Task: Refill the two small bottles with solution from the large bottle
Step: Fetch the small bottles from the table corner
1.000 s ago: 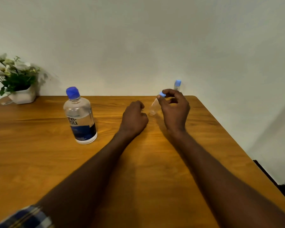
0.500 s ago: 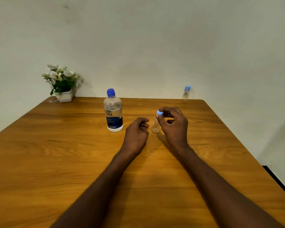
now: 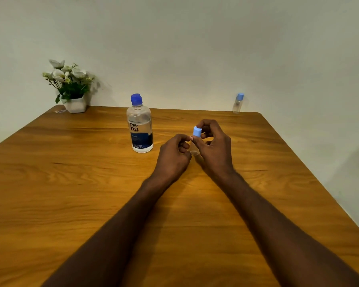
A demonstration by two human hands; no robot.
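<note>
A plain pale wall (image 3: 195, 48) stood behind a wooden table (image 3: 71, 183) that filled the lower view. At the table's 11 o'clock corner sat a white pot of flowers (image 3: 69, 88), against the wall.

The large bottle (image 3: 141, 125), clear with a dark blue label and a blue cap, stood upright at about 12 o'clock from the table's middle, its cap on. The far small bottle (image 3: 237, 103), capped in light blue, stood upright at the table's far edge toward 1 o'clock, well apart from both hands.

The near small bottle (image 3: 194, 152) stood between the two hands, only its clear base showing; whether it rested on the table could not be told. The right hand (image 3: 212, 146) had thumb and fingers curled round the light blue cap (image 3: 197, 131), at 12 o'clock from that base; whether the cap sat on the neck or just off it could not be told. The left hand (image 3: 173, 156) lay just at 9 o'clock of the bottle, fingers curled inward, fingertip touching the bottle's neck area; whether it truly gripped the body was hidden.
</note>
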